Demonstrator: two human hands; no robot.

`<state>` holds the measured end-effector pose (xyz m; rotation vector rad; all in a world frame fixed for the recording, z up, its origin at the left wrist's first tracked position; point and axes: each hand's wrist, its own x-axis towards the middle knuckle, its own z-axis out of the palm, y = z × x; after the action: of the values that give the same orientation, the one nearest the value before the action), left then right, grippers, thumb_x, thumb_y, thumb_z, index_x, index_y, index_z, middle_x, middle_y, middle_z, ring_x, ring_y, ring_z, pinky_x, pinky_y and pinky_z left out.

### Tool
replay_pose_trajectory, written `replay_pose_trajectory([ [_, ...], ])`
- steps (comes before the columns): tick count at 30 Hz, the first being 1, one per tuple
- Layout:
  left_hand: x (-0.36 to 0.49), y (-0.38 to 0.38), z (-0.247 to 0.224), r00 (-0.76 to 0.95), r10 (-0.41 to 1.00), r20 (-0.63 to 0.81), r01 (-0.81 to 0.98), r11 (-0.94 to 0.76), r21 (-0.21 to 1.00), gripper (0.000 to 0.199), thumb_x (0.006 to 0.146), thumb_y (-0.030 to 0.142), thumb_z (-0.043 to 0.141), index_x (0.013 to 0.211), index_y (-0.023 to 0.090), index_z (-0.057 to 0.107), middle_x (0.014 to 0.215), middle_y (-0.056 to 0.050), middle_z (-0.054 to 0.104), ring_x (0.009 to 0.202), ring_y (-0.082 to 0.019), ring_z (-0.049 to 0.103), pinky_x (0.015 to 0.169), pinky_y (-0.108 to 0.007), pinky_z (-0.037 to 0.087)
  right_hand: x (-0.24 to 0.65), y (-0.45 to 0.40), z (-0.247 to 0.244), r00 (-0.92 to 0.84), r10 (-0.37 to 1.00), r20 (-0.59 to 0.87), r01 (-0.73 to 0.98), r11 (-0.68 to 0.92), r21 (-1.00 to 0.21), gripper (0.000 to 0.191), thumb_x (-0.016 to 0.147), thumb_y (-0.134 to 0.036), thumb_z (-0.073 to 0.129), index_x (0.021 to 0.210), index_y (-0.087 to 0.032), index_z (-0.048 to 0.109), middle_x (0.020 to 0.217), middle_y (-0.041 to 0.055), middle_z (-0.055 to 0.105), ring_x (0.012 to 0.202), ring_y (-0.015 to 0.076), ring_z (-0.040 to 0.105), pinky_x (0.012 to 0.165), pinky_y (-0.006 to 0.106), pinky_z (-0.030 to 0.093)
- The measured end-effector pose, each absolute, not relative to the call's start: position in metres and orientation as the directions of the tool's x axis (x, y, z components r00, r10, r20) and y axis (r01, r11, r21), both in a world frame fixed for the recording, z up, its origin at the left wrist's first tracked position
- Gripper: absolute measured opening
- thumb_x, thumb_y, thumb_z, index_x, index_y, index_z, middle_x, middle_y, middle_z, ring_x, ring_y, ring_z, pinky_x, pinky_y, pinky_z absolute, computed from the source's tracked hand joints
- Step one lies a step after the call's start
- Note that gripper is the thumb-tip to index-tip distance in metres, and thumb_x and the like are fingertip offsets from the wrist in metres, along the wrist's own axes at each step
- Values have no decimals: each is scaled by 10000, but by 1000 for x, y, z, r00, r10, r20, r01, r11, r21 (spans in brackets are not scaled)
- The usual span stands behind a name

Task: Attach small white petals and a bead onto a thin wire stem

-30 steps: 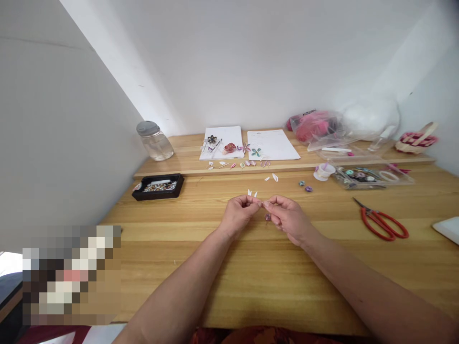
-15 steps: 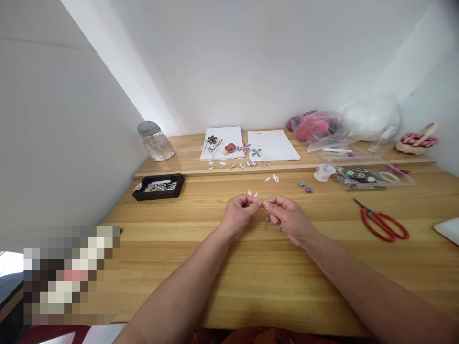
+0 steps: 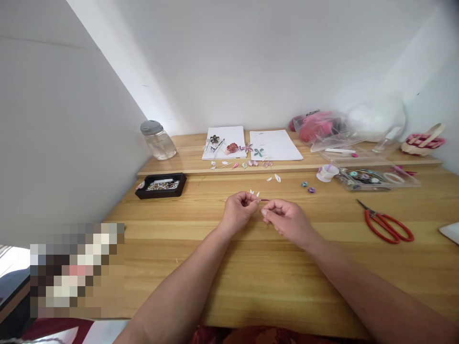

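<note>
The fingertips of my left hand (image 3: 241, 211) are pinched together on a thin dark red strand (image 3: 264, 199) that runs toward my right hand. Small white petal-shaped pieces (image 3: 252, 193) show just beyond the left fingers; whether they are held or lie on the table I cannot tell. My right hand (image 3: 287, 217), slightly apart from the left, has thumb and forefinger closed. What they grip is too small to make out. Past the hands lie a white petal shape (image 3: 277, 177) and two small bobbins, one teal (image 3: 304, 184) and one purple (image 3: 311, 190).
Red-handled scissors (image 3: 389, 227) lie at right, below a clear box of bobbins (image 3: 380, 179) and a white spool (image 3: 327, 173). A black tray of beads (image 3: 161, 185) sits left. The raised shelf carries a bottle (image 3: 158, 141), paper (image 3: 276, 145), wire flowers (image 3: 232, 147) and a basket (image 3: 422, 142).
My fingertips were together and have drawn apart slightly, leaving the dark red strand visible between them. The small bobbin seen under my right hand is now mostly hidden. The view has shifted slightly.
</note>
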<state>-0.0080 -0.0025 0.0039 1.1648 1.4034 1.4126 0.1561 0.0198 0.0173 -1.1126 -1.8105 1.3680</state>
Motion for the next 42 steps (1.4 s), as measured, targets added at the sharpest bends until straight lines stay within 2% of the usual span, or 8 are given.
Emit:
replay_pose_trajectory([
  [4,-11,-4,9,-190,980,57,112,-36,993,243,718,361,709,757,126,662,674,-1,609,579,-78,446,562,-215,325,163,21,27,-430,862,267,379,441,-814,125,822,-294,623,750,-200,662,618,-6,627,529,122,509,525,255,384],
  [8,-12,-8,14,-82,996,18,168,-4,986,250,730,367,691,779,123,669,692,1,611,588,-79,442,562,-216,317,170,29,32,-436,836,333,367,503,-783,126,843,-279,621,779,-200,696,640,0,667,534,124,539,531,253,391],
  [19,-14,-13,19,98,993,-59,86,51,995,201,750,350,685,758,149,691,651,20,609,575,-76,435,577,-220,301,171,47,22,-527,839,138,137,244,-960,220,803,-403,704,806,-183,695,713,26,693,642,156,628,634,294,480],
  [24,-11,-14,23,62,990,-125,-41,128,991,288,711,423,736,771,149,670,556,54,503,508,-62,348,549,-232,262,166,44,19,-472,877,-91,126,-35,-991,321,708,-465,757,809,-171,677,601,-1,623,476,90,477,446,227,334],
  [27,-10,-11,22,-13,993,-113,-107,111,988,366,667,476,773,762,142,657,542,61,466,501,-58,322,541,-237,245,163,41,17,-476,868,-143,140,-86,-986,346,695,-484,758,801,-172,653,585,-15,587,467,79,434,424,215,297],
  [31,-10,-7,18,-142,989,-41,-127,22,992,410,648,508,789,734,137,638,588,47,496,530,-58,332,553,-234,260,161,34,17,-508,854,-110,210,-1,-978,297,748,-468,705,763,-184,621,629,-19,580,461,75,401,424,227,306],
  [35,-12,-3,11,-203,979,22,-52,-33,998,367,681,479,763,739,135,649,661,15,562,587,-76,405,572,-226,302,160,24,25,-520,853,51,294,235,-926,205,787,-380,661,732,-184,644,615,-21,558,528,97,445,493,239,342],
  [42,-11,-6,11,-117,992,44,119,-30,992,249,722,375,707,759,132,669,714,-15,636,626,-96,488,606,-221,371,168,26,36,-479,846,236,303,411,-860,172,839,-346,629,783,-191,680,649,0,639,548,121,509,538,254,389],
])
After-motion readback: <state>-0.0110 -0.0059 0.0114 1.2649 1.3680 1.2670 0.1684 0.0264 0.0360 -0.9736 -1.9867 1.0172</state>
